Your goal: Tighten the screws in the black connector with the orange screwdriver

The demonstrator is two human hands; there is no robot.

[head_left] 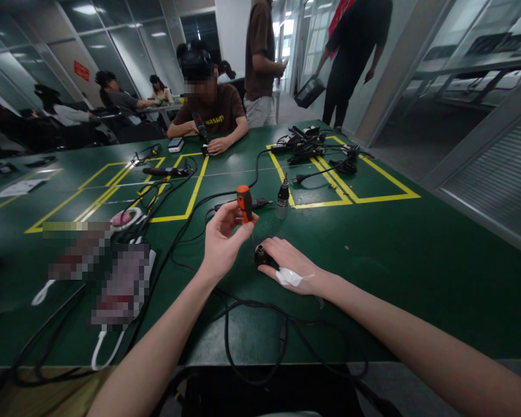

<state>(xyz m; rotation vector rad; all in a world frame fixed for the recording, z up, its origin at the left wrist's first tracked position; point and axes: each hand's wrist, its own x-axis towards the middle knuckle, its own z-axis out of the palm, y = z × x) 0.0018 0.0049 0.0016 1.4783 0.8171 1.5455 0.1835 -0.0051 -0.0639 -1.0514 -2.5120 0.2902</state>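
Note:
In the head view, my left hand pinches a screwdriver by its orange and grey handle, its thin shaft pointing down. The shaft's lower end reaches close to a small black part with a round metal top; whether they touch I cannot tell. My right hand holds that black part against the green table, with a white patch near the wrist. Just beyond the hands, a black tool with a clear lower section stands upright. Another dark tool lies behind the screwdriver.
Black cables loop over the green table near its front edge. Two devices with white cables, one here, lie left. A pile of black tools and cords sits at the back. Across the table sits a person with a tool.

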